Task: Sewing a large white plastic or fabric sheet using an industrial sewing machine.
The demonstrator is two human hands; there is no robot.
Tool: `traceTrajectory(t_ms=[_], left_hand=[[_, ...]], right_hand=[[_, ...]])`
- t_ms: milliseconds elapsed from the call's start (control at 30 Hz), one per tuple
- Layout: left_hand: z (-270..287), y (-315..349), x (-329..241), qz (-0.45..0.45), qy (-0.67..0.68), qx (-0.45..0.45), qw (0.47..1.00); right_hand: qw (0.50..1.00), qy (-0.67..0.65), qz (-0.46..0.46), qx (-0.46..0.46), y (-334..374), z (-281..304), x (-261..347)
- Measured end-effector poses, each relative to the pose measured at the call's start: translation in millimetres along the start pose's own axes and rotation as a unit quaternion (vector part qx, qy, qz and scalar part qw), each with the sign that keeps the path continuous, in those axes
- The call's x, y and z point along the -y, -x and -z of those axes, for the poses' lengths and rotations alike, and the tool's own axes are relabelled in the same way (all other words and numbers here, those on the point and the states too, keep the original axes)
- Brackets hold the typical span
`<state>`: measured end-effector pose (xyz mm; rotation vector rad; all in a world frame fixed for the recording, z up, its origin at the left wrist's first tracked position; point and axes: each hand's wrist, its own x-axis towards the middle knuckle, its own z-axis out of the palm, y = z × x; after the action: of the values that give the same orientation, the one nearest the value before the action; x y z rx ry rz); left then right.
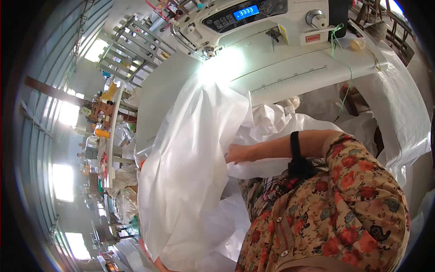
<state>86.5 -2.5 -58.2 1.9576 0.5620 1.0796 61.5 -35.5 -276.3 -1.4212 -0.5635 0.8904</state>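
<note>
A large white, shiny, translucent plastic sheet (pixel 190 158) hangs in folds from under the head of a sewing machine (pixel 290 27), where a bright lamp washes out the needle area. My right hand (pixel 239 154) is at the sheet's right side, its fingers bent and closed on the edge; the fingertips are partly hidden in the folds. At the bottom of the view a sliver of my left hand (pixel 162 265) shows beside the sheet's lower left edge. Its fingers are mostly covered by the sheet. A black band circles my right forearm.
The pale machine table (pixel 156 86) carries a printed ruler strip (pixel 290 79). More white sheeting (pixel 398 104) drapes over its right end. A green thread (pixel 351 72) dangles from the machine. Further left stand a workbench (pixel 115 136) with other machines and a metal rack (pixel 136 45).
</note>
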Motion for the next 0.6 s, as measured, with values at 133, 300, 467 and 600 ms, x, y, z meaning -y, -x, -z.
traceTrajectory(t_ms=[133,300,467,600], left_hand=[[101,-5,30,0.009,0.050,0.042,0.998],[307,-36,90,0.039,0.104,0.026,0.993],[360,-130,239,-0.068,-0.583,0.103,0.803],[266,-100,190,-0.352,-0.459,0.111,0.808]], right_hand=[[0.972,-0.219,0.079,0.038,6,12,-10],[0.960,-0.202,0.084,0.176,59,-5,24],[0.957,-0.139,0.151,0.206,115,-25,77],[0.990,-0.045,0.122,0.060,128,-39,85]])
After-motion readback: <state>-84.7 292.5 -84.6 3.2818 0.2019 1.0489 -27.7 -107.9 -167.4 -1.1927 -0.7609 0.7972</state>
